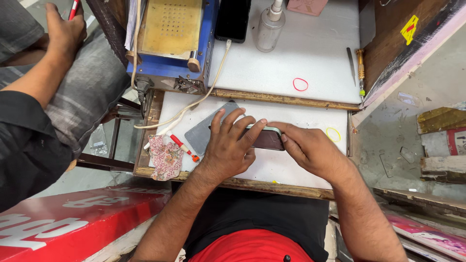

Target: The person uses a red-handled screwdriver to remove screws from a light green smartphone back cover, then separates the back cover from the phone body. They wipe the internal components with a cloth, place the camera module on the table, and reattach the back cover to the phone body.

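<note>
Phone (266,139) lies crosswise on the white worktop (301,160), pinned between my hands.
I see its long axis running left-right: left hand (229,148) closed over the near end, right hand (310,148) pinching the other end.

This is a small phone-repair stall or workshop. The landmark is a worn white work surface (301,53) edged with a scuffed wooden frame. At its far left corner stands a blue metal heating machine with a perforated brass-coloured plate (172,34). Just right of it lie a black slab-shaped phone (233,19) and a clear plastic pump bottle (268,29). Near the surface's right edge rests a slim brass-handled precision screwdriver (360,70).
</note>
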